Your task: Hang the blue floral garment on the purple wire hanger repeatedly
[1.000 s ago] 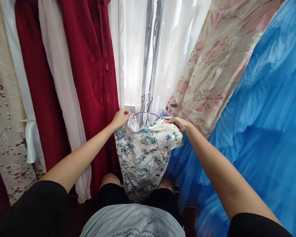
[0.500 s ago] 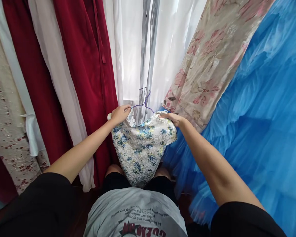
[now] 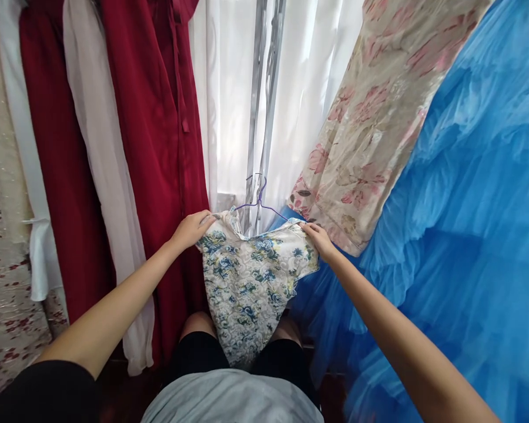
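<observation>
A floral dress (image 3: pixel 247 282), cream with blue and yellow flowers, hangs in front of my knees on a thin purple hanger (image 3: pixel 260 204). My left hand (image 3: pixel 194 228) is closed on the dress at its left shoulder, fingers over the top edge. At the opposite shoulder, my right hand (image 3: pixel 318 238) pinches the cloth with the thumb and fingers. Between the hands the neckline dips, and the hanger's hook and bar show above it. The hanger's outer ends are hidden inside the cloth and under my hands.
Dark red garments (image 3: pixel 156 147) and a pale pink one (image 3: pixel 99 158) hang at left. A white curtain (image 3: pixel 317 76) and grey metal poles (image 3: pixel 256 88) stand behind. At right hang a beige floral garment (image 3: pixel 357 153) and a ruffled blue tulle dress (image 3: pixel 480 235).
Both hands have shifted outward along the shoulders of the dress, which now looks more evenly spread. Dress, hanger and hands sit lower in the view, as more of the upper surroundings shows.
</observation>
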Motion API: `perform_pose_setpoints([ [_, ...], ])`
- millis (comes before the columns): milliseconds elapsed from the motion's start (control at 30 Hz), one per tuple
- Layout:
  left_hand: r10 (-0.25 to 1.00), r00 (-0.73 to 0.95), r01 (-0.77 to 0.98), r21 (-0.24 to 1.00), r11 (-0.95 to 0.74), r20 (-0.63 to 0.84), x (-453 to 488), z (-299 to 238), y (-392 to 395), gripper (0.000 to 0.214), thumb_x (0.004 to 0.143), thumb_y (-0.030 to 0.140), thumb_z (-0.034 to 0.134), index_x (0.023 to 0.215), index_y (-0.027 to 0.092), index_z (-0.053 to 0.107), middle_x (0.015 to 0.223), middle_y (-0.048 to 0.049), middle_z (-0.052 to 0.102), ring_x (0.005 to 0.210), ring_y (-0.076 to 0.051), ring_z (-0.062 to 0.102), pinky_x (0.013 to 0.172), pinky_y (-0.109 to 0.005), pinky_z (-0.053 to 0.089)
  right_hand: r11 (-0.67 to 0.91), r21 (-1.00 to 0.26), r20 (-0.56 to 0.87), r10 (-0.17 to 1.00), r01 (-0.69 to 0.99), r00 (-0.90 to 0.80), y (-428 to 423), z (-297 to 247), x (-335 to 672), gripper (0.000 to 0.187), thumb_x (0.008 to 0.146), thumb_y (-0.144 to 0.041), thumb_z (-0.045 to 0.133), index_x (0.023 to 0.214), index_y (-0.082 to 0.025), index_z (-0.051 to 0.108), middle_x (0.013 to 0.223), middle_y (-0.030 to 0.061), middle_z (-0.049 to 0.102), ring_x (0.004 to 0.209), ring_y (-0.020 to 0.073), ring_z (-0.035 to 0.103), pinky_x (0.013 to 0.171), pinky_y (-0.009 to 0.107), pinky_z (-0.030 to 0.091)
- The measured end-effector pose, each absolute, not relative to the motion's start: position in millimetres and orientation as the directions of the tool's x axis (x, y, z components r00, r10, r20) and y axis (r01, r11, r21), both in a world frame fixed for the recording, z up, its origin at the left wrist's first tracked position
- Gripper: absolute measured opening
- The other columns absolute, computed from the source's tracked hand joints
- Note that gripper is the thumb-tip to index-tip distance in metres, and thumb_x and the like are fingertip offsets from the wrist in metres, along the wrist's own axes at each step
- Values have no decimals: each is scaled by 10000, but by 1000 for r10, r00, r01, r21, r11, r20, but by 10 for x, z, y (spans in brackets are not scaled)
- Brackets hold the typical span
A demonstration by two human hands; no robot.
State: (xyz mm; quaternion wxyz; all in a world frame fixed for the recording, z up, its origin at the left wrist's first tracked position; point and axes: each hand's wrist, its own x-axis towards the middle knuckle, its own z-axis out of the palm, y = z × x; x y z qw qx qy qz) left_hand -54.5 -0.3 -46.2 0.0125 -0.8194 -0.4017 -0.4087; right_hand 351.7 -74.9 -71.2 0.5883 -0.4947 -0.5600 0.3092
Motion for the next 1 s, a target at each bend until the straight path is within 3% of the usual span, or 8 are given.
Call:
perform_pose_setpoints([
  [133,599,213,626,363,-690,772,-565,-570,-82,374,977,487,449,955,204,692,856,-27,704,784,-192,633,747,-262,448,428,-846,495,852,319,170,-823,-720,3476,372,801,-541,696,712,-210,550,623,-46,507,628,138,458,569,229,355],
  [267,553,125,623,369,-690,823,-469,-484,-171,328,952,457,515,956,202,720,940,-34,743,866,-202,664,824,-270,460,493,-580,656,754,648,14,-807,-457,3396,260,910,-421,565,777,-201,607,609,-33,494,587,143,439,570,251,319],
  [433,567,141,659,350,-666,812,-324,-133,-190,308,942,440,551,949,194,736,956,-45,760,884,-224,677,811,-286,462,281,-347,686,726,894,38,-776,-46,3504,237,920,-407,585,919,-200,699,754,46,691,703,202,588,629,271,355],
  [533,596,166,718,318,-619,785,-134,102,-142,295,929,441,577,941,191,732,955,-67,754,915,-261,667,827,-318,456,148,-314,700,704,938,123,-870,27,3641,314,922,-461,583,777,-195,664,747,79,700,678,215,584,588,284,316],
  [633,611,229,764,250,-595,758,63,153,-106,296,942,445,560,941,187,706,954,-100,726,930,-296,647,837,-353,446,139,-256,690,719,957,80,-1089,-150,3699,377,955,-437,524,654,-214,564,650,68,644,611,202,532,576,297,290],
  [700,600,330,754,179,-632,728,135,27,-99,308,962,452,525,925,187,677,947,-109,698,933,-300,634,838,-360,443,202,-275,649,761,940,26,-1288,-391,3659,393,973,-415,492,625,-233,502,580,45,588,560,190,490,575,302,291],
  [833,572,486,700,98,-707,660,83,-497,-73,322,985,473,477,903,202,632,917,-98,654,936,-286,623,850,-359,449,326,-465,506,861,823,-55,-1753,-860,3348,403,967,-402,523,605,-255,426,528,13,511,513,185,449,567,310,298],
  [1000,588,429,638,231,-735,686,-126,-970,-34,318,1030,412,394,952,209,627,971,-93,653,956,-248,633,874,-353,477,444,-705,270,889,553,-369,-2400,-800,2600,295,973,-393,581,735,-222,542,625,-13,543,550,150,475,545,275,342],
])
